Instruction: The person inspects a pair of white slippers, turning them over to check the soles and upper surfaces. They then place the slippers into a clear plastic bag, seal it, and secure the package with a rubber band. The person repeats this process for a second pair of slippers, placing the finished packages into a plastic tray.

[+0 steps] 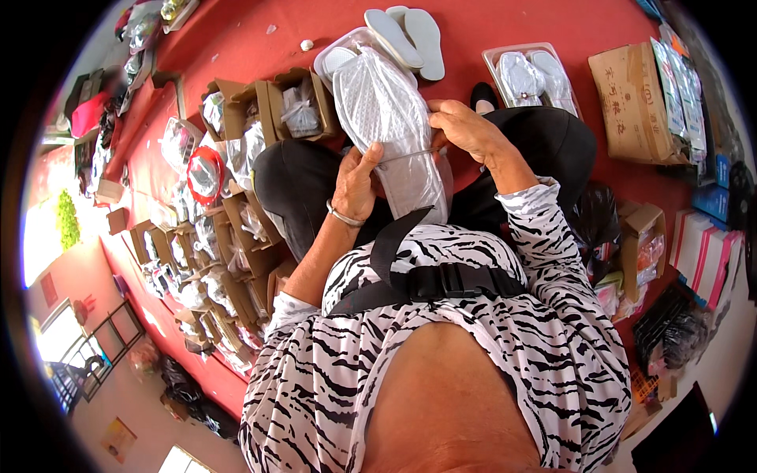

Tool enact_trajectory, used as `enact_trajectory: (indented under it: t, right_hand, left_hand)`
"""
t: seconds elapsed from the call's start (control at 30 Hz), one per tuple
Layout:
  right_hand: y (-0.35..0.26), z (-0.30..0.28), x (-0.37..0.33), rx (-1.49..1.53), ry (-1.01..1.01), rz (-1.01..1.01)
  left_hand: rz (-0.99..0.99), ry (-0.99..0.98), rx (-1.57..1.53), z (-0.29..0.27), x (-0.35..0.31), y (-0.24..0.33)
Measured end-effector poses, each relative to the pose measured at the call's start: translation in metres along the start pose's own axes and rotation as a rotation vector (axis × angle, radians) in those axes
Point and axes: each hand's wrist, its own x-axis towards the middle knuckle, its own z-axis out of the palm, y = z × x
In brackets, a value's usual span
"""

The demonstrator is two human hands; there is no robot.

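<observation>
Over my lap is a bundle of white insoles (374, 98) in clear plastic, its upper part dotted with a fine texture. A thin band (404, 157) crosses it near the middle. My left hand (357, 185) is closed on the left edge, thumb on top and the other fingers mostly hidden underneath. At the right edge, my right hand (471, 135) has its fingers bent and pinched together beside the end of the band. Whether they grip the band or the plastic is hard to see. Just beyond the bundle, a clear plastic tray (322, 65) is partly covered by it.
Loose pale insoles (426, 43) lie on the red floor ahead. A tray (491, 57) of bagged insoles sits beyond my right knee, near a large carton (631, 106). Several open cardboard boxes (272, 110) of bagged goods crowd the left. A black bag (595, 221) lies right.
</observation>
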Motion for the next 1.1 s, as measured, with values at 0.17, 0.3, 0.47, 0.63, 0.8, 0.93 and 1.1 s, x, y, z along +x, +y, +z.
enact_trajectory:
  t: [0.17, 0.3, 0.47, 0.63, 0.8, 0.93, 1.1]
  right_hand:
    - [0.0, -0.004, 0.002, -0.105, -0.011, -0.007]
    - [-0.007, -0.012, -0.002, 0.151, 0.042, 0.111]
    - [-0.018, -0.055, -0.01, 0.334, 0.552, -0.122]
    - [-0.013, -0.019, -0.003, -0.005, 0.147, 0.091]
    - [-0.003, 0.016, 0.011, 0.006, -0.072, -0.115]
    - [-0.027, 0.022, 0.023, 0.245, 0.004, -0.074]
    - [-0.07, 0.002, 0.032, 0.29, 0.013, -0.025]
  left_hand:
    - [0.061, -0.014, 0.052, -0.002, -0.001, -0.003]
    - [0.134, -0.01, 0.091, 0.002, -0.001, -0.004]
    - [0.097, 0.088, 0.004, -0.004, -0.007, -0.001]
    - [0.158, 0.167, -0.003, -0.014, 0.011, 0.019]
    - [0.289, 0.207, -0.048, -0.01, 0.054, 0.056]
    - [0.276, 0.176, -0.052, 0.012, 0.07, 0.081]
    - [0.173, 0.066, 0.008, 0.028, 0.088, 0.119]
